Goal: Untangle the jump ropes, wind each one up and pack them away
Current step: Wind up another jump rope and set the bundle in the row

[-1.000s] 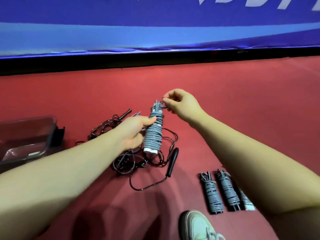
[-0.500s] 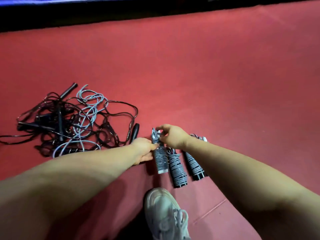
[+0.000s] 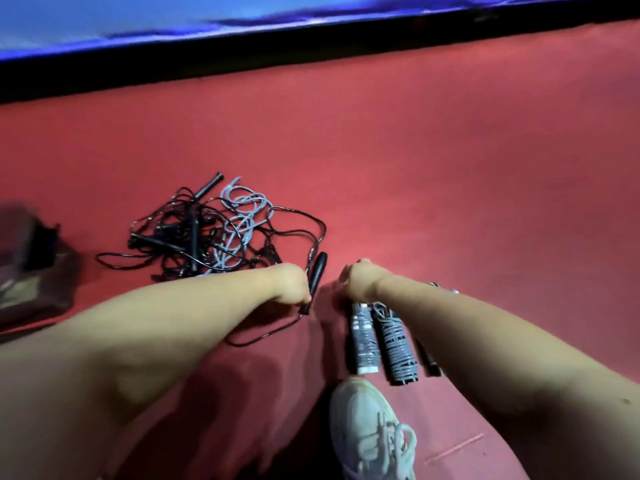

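The fingers of the left hand (image 3: 292,284) are curling in tight and touching a smooth black handle (image 3: 318,271). The hand is hiding them, so I cannot tell if they are really holding it. The fingers of the right hand (image 3: 360,282) are curling down too, sitting on the top end of the first bundle (image 3: 362,337). They are hidden as well, so I cannot tell if they are gripping. That bundle is lying on the red floor (image 3: 433,168). It is shaped like a fat stick, with grey rope going round and round it. Two more are lying right beside it, making three in a row: the bumpy middle bundle (image 3: 396,344) and the third bundle (image 3: 429,363), mostly hiding under the right arm. A thin black cord (image 3: 263,336) is trailing from the handle in a loop. Further left, a messy pile (image 3: 173,233) of thin black cords is lying with one pale grey rope (image 3: 242,216) looping through it. One pale shoe (image 3: 370,427) with laces is pointing at the bundles. A blurry box (image 3: 20,271) is sitting at the left edge.
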Demonstrator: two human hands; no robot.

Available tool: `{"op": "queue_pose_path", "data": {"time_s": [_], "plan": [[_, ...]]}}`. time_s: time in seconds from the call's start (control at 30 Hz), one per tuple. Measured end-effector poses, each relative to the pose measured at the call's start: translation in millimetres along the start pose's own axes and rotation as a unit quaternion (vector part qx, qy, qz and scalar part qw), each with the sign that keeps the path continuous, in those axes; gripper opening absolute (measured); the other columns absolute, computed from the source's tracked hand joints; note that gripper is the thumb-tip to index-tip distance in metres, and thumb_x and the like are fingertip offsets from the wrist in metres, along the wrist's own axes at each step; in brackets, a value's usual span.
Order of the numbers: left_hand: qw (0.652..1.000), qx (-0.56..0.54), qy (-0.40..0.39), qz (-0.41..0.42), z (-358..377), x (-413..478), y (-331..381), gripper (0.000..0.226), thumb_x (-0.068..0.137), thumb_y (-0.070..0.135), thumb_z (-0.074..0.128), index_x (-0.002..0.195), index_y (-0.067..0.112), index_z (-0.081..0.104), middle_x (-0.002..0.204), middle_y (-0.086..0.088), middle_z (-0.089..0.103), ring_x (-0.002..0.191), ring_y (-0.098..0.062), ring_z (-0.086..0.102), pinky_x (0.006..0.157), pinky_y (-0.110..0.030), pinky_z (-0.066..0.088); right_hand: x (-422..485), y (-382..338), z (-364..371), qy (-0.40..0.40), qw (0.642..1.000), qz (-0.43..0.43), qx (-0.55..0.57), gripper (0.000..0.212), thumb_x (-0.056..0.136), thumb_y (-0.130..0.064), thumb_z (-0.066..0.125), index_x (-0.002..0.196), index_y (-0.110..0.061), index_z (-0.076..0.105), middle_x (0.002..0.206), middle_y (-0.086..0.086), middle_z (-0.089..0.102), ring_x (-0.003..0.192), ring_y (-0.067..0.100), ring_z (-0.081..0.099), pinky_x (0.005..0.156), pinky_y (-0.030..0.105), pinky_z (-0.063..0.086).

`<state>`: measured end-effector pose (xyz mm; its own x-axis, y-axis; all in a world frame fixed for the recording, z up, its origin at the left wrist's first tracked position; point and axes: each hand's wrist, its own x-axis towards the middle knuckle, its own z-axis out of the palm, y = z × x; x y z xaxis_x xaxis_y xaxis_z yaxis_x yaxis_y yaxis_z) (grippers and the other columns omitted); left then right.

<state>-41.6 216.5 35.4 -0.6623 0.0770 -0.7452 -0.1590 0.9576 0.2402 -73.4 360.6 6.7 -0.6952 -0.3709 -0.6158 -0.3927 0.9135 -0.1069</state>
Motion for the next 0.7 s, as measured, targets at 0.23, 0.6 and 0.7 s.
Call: {"op": "queue_pose_path", "data": {"time_s": [0.23, 0.6, 0.7], "plan": [[0.983, 0.139, 0.112, -0.039, -66, -114, -51, 0.028, 0.096, 0.021, 0.051, 0.119, 0.012, 0.063, 0.119, -0.004, 0.065, 0.110, -0.021, 0.058, 0.083, -0.023, 0.040, -47, -64, -79, 0.026, 0.983, -0.077, -0.167, 0.030, 0.094, -0.011, 0.042, 0.115, 0.000, 0.061, 0.121, 0.018, 0.060, 0.111, 0.034, 0.056, 0.088, 0.034, 0.044], [0.971, 0.165, 0.156, -0.073, -95, -166, -62, 0.037, 0.097, 0.031, 0.049, 0.123, 0.006, 0.060, 0.120, -0.012, 0.063, 0.088, -0.024, 0.054, 0.073, -0.024, 0.047, -74, -97, -100, 0.098, 0.986, -0.037, -0.127, 0.032, 0.096, -0.021, 0.044, 0.120, -0.008, 0.059, 0.120, 0.012, 0.061, 0.109, 0.030, 0.057, 0.085, 0.031, 0.046], [0.969, 0.135, 0.202, -0.051, -112, -138, -59, 0.036, 0.097, 0.028, 0.049, 0.124, 0.007, 0.060, 0.124, -0.011, 0.062, 0.101, -0.027, 0.059, 0.089, -0.030, 0.045, -51, -95, -103, 0.119, 0.990, -0.022, -0.075, 0.032, 0.094, -0.018, 0.046, 0.123, -0.010, 0.058, 0.121, 0.011, 0.061, 0.110, 0.029, 0.057, 0.088, 0.031, 0.048]]}}
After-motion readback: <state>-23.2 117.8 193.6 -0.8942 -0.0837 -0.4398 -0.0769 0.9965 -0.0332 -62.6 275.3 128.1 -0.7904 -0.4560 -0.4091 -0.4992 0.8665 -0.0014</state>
